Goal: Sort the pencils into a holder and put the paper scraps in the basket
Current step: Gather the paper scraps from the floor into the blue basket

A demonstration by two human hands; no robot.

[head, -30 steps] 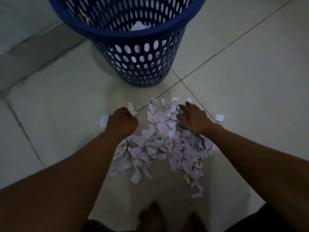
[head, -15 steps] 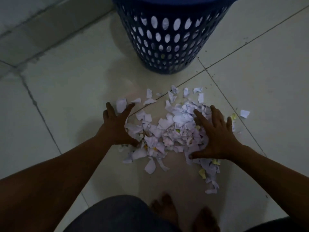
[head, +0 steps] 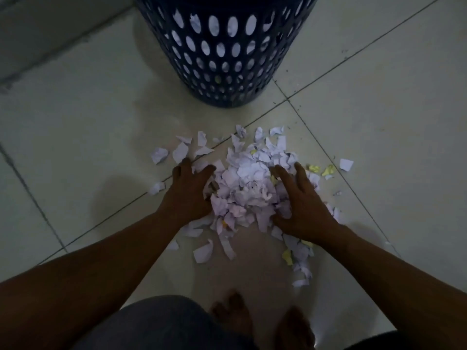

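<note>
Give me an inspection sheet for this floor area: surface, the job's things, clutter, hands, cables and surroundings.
Surface: pale tiled floor with dark grout lines.
Job's things: paper scraps heaped in one pile, with loose pieces scattered round it. The blue perforated basket stands upright beyond the pile, pale paper showing through its holes. Pencils and holder: nothing seen.
Clutter: one stray scrap lies apart to the right, with a few yellow scraps near it.
Hands: left hand and right hand press on opposite sides of the pile, fingers spread.
Cables: nothing seen.
Surroundings: bare feet at the bottom edge; the light is dim.
</note>
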